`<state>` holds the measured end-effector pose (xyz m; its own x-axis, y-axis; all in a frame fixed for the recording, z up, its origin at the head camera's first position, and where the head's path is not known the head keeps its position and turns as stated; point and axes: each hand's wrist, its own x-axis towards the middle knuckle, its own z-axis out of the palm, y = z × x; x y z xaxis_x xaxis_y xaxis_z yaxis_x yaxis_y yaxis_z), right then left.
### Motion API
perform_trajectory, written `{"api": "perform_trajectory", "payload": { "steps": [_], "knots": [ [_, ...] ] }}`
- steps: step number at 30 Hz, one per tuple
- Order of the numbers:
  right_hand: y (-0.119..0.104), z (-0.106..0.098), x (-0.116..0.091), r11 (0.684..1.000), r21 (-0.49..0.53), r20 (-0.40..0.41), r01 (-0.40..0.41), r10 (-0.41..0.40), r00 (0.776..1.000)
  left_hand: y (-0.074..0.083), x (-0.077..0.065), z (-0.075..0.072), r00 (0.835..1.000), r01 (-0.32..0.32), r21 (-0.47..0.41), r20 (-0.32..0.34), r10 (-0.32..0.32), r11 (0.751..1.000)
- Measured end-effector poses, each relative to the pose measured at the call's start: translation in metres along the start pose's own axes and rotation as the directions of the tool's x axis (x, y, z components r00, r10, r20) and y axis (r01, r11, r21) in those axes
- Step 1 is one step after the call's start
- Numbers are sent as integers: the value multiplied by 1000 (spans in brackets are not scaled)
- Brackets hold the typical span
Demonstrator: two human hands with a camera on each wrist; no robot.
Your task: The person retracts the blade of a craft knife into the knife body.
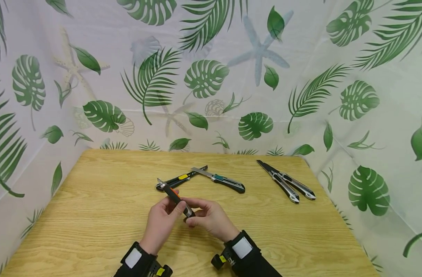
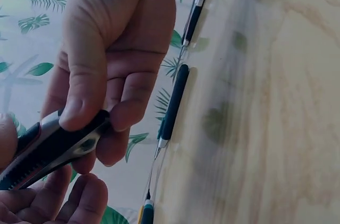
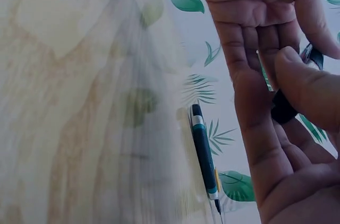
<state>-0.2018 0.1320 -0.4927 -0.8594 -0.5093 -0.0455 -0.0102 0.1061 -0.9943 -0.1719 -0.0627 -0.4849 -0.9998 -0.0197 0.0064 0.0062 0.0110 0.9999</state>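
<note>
Between both hands, above the table, is a black utility knife with an orange slider. It is tilted, with its blade end toward the upper left. My left hand grips the handle's middle, the thumb along its side. At the butt end, my right hand pinches the knife between thumb and fingers. In the left wrist view the right hand comes from the top, thumb on the dark handle. The right wrist view shows only parts of the knife; fingers cover the rest.
Behind the hands, a yellow-slider knife and a teal-slider knife lie crossed on the wooden table. Two silver-and-black knives lie together at the right. A leaf-print cloth hangs around the table.
</note>
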Motion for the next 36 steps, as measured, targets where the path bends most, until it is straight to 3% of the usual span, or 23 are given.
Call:
{"api": "perform_trajectory", "payload": {
  "steps": [5, 11, 14, 16, 19, 22, 28, 33, 36],
  "knots": [
    [-1, 3, -1, 998, -62, -53, 16, -19, 998, -5, -4, 0, 999, -14, 28, 30, 13, 1000],
    [-1, 6, -2, 995, -103, -18, 6, -8, 1000, -5, -6, -11, 1000, -24, 45, 19, 24, 999],
    [1, 4, -4, 991, -135, -25, -17, 14, 1000, 1, -4, -24, 999, -39, 117, -13, 41, 992],
    [3, 2, -6, 987, -160, -46, -34, 27, 999, 7, 0, -37, 998, -45, 211, -34, 53, 977],
    [5, -2, -8, 983, -177, -75, -48, 35, 997, 14, 9, -63, 995, -56, 404, -53, 85, 913],
    [7, -6, -10, 980, -190, -89, -57, 41, 995, 20, 22, -93, 993, -52, 559, -58, 101, 827],
    [6, -9, -12, 979, -195, -87, -59, 43, 995, 22, 57, -144, 988, -40, 736, -73, 138, 676],
    [4, -10, -13, 978, -197, -85, -63, 47, 995, 20, 86, -160, 989, 8, 828, -91, 120, 561],
    [4, -11, -12, 978, -194, -93, -72, 55, 994, 19, 101, -160, 993, 41, 852, -91, 69, 522]
  ]
}}
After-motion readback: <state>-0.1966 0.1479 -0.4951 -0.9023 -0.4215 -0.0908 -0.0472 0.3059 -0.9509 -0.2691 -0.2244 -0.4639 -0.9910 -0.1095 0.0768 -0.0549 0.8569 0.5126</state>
